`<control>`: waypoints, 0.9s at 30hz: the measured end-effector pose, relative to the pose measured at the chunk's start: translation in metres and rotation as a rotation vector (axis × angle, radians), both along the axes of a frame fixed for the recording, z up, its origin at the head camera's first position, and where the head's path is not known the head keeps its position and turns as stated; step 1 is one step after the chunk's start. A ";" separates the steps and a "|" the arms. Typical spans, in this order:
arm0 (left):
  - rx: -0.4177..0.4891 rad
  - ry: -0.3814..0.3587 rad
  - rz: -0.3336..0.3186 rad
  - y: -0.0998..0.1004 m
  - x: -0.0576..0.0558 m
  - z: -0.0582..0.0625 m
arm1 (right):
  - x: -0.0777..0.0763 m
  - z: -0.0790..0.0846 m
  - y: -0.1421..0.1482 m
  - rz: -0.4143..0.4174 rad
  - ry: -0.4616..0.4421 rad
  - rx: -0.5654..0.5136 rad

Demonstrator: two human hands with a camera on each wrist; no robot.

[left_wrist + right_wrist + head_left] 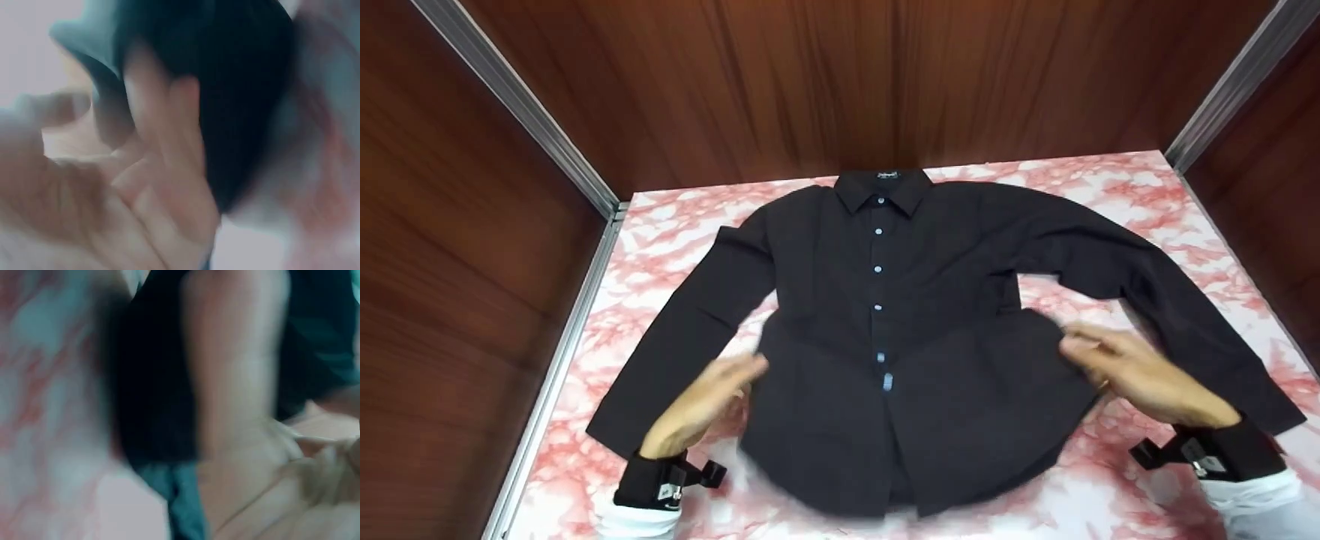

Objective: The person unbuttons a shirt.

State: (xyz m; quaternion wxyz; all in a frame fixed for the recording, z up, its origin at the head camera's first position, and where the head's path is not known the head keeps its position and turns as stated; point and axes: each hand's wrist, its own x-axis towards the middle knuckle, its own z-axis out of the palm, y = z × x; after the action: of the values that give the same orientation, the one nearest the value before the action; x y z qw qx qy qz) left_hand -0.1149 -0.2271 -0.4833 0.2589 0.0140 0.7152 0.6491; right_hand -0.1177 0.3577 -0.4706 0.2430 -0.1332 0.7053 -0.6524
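Note:
A black long-sleeved button-up shirt point(825, 262) lies front up, collar at the far side. Its lower front is lifted and blurred, the hem flared toward the near side. At the shirt's left side edge, the left hand point(706, 397) pinches the cloth; in the left wrist view dark cloth point(242, 112) runs behind the blurred fingers point(149, 95) and near the thumb. Opposite it, the right hand point(1132, 367) grips the right side edge. Dark cloth point(157, 394) shows behind a long blurred finger point(236, 354) in the right wrist view.
The shirt is on a red-and-white marbled table point(667, 217). Dark wood panels point(840, 82) rise behind and at both sides, joined by metal corner rails point(532, 112). The left sleeve point(660, 360) and right sleeve point(1207, 337) spread outward, near the forearms.

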 end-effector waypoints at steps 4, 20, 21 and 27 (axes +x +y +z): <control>-0.145 -0.004 -0.140 -0.001 0.002 -0.023 | 0.004 -0.012 -0.006 0.050 -0.019 0.302; -0.268 0.207 -0.299 -0.014 0.001 -0.035 | 0.010 -0.023 0.017 0.257 0.129 0.420; -0.339 0.299 -0.223 -0.017 -0.002 -0.034 | 0.009 -0.023 0.017 0.226 0.155 0.480; -0.665 0.777 0.115 -0.036 -0.038 -0.032 | -0.003 -0.026 -0.006 -0.196 0.618 0.799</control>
State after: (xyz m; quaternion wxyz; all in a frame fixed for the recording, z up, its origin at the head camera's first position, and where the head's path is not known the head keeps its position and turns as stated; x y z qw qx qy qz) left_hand -0.1533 -0.2631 -0.5153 -0.0715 0.1319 0.9259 0.3468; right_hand -0.1204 0.3515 -0.4969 -0.0073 -0.1499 0.9477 -0.2817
